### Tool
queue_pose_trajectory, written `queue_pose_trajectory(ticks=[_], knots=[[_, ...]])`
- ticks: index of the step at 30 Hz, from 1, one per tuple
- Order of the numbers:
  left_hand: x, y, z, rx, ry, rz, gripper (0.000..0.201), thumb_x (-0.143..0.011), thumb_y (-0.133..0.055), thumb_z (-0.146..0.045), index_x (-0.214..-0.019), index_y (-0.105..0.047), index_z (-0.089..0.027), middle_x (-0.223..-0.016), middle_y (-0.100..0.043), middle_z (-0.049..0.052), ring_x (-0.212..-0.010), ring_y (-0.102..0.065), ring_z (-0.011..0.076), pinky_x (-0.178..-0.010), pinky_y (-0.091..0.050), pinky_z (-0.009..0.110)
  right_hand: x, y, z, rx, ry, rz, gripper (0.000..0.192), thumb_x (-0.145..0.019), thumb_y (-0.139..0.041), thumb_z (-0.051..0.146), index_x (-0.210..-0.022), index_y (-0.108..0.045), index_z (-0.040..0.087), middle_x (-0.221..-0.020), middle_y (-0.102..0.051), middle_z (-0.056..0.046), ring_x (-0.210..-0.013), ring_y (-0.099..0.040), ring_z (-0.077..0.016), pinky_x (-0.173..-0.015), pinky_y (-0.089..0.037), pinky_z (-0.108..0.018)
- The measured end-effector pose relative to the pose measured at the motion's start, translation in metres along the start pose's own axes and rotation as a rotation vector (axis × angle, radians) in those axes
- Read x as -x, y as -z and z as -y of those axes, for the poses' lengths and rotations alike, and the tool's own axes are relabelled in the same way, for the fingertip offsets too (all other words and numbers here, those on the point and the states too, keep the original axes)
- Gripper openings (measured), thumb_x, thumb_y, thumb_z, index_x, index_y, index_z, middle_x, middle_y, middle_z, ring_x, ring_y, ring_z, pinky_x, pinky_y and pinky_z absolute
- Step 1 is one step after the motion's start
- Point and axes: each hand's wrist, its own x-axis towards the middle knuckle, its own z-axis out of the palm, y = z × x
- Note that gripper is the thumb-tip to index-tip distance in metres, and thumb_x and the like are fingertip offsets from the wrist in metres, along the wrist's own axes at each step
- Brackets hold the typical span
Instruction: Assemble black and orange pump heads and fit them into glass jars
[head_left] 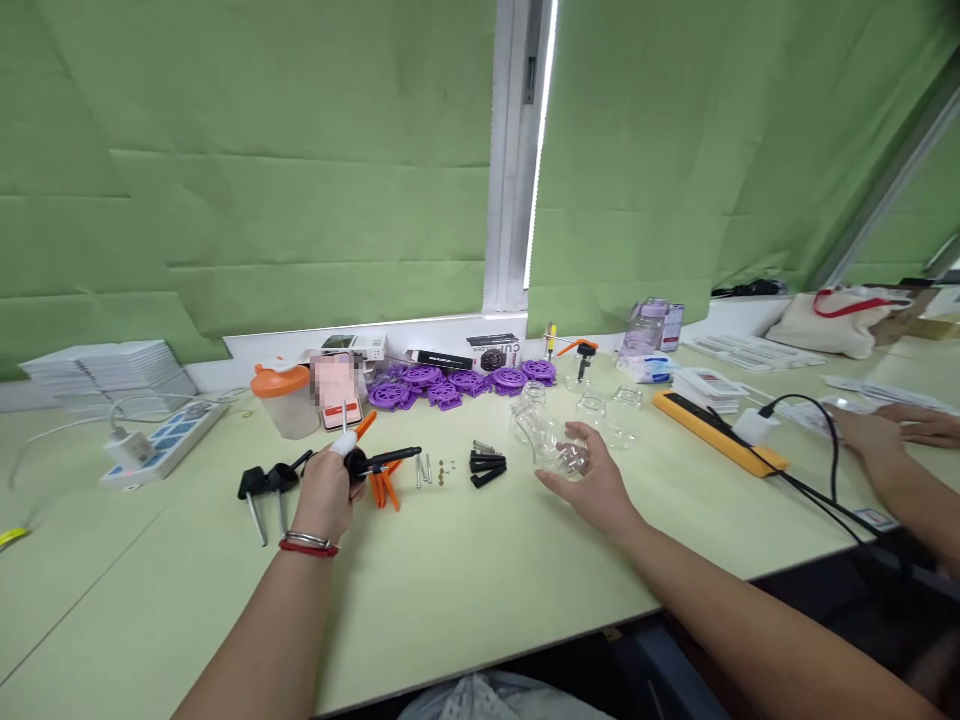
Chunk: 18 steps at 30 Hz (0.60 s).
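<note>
Clear glass jar (553,447) lies on the table (465,590), cupped loosely by the right hand (592,487); probably slippery and fragile (grip its body). Left hand (324,495) clamps a black tool (379,462).

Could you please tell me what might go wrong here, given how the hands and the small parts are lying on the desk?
1. The right hand cups a clear glass jar lying on its side; it could roll into the other jars or slip.
2. The left hand holds a black tool close to the small screws and pins, which a sweep might scatter.
3. The black cable runs past a co-worker's hands and could snag.
</note>
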Motion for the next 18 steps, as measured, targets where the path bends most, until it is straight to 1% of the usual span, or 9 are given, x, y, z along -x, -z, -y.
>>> queue_pose_trajectory(ticks=[1, 2, 4, 7, 11, 15, 18], knots=[[0.000, 0.000, 0.001, -0.009, -0.005, 0.006, 0.030, -0.068, -0.064, -0.033, -0.056, -0.040, -0.019, -0.046, -0.037, -0.007, -0.032, -0.029, 0.0050, -0.031, -0.021, 0.019, 0.003, 0.001, -0.009, 0.028, -0.112, 0.000, 0.075, -0.065, -0.072, 0.048, -0.126, -0.037, 0.023, -0.124, -0.052, -0.013, -0.110, -0.056, -0.0269, -0.091, -0.048, -0.044], [0.000, 0.000, 0.002, -0.018, -0.009, 0.013, 0.031, -0.068, -0.064, -0.034, -0.056, -0.040, -0.019, -0.046, -0.037, -0.007, -0.032, -0.029, 0.0051, -0.031, -0.021, 0.019, 0.005, 0.002, -0.016, 0.062, -0.187, 0.010, 0.077, -0.062, -0.072, 0.051, -0.124, -0.037, 0.022, -0.121, -0.054, -0.012, -0.112, -0.055, -0.0273, -0.091, -0.047, -0.043], [-0.001, -0.001, 0.003, -0.041, -0.011, 0.011, 0.031, -0.067, -0.065, -0.035, -0.057, -0.041, -0.019, -0.047, -0.037, -0.007, -0.033, -0.030, 0.0051, -0.031, -0.021, 0.019, 0.006, 0.002, -0.024, 0.150, -0.266, 0.057, 0.079, -0.060, -0.071, 0.055, -0.123, -0.037, 0.022, -0.120, -0.055, -0.011, -0.113, -0.054, -0.0273, -0.091, -0.045, -0.041], [-0.001, -0.001, 0.003, -0.058, 0.002, -0.025, 0.030, -0.067, -0.065, -0.037, -0.058, -0.043, -0.018, -0.046, -0.037, -0.007, -0.033, -0.028, 0.0051, -0.031, -0.020, 0.020, 0.003, 0.000, -0.022, 0.329, -0.276, 0.135, 0.079, -0.061, -0.069, 0.055, -0.125, -0.038, 0.021, -0.125, -0.052, -0.010, -0.110, -0.054, -0.0260, -0.088, -0.045, -0.036], [-0.002, -0.001, 0.003, -0.062, 0.002, -0.014, 0.032, -0.067, -0.064, -0.038, -0.057, -0.041, -0.019, -0.047, -0.037, -0.007, -0.033, -0.028, 0.0051, -0.032, -0.020, 0.020, -0.008, -0.005, -0.014, 0.541, -0.270, 0.197, 0.079, -0.067, -0.063, 0.054, -0.131, -0.038, 0.016, -0.133, -0.045, -0.013, -0.109, -0.054, -0.0258, -0.083, -0.045, -0.032], [0.000, -0.002, 0.003, -0.062, -0.010, -0.020, 0.028, -0.065, -0.063, -0.035, -0.058, -0.041, -0.019, -0.048, -0.037, -0.007, -0.033, -0.028, 0.0050, -0.032, -0.020, 0.020, -0.021, -0.012, -0.012, 0.676, -0.257, 0.229, 0.082, -0.073, -0.056, 0.056, -0.139, -0.032, 0.012, -0.138, -0.040, -0.015, -0.110, -0.054, -0.0279, -0.080, -0.045, -0.033], [0.001, -0.003, 0.002, -0.066, -0.004, -0.013, 0.025, -0.065, -0.061, -0.033, -0.059, -0.041, -0.019, -0.048, -0.037, -0.007, -0.033, -0.028, 0.0050, -0.032, -0.019, 0.020, -0.029, -0.019, -0.013, 0.729, -0.246, 0.234, 0.084, -0.076, -0.052, 0.057, -0.142, -0.028, 0.011, -0.139, -0.038, -0.017, -0.111, -0.054, -0.0293, -0.080, -0.045, -0.035]])
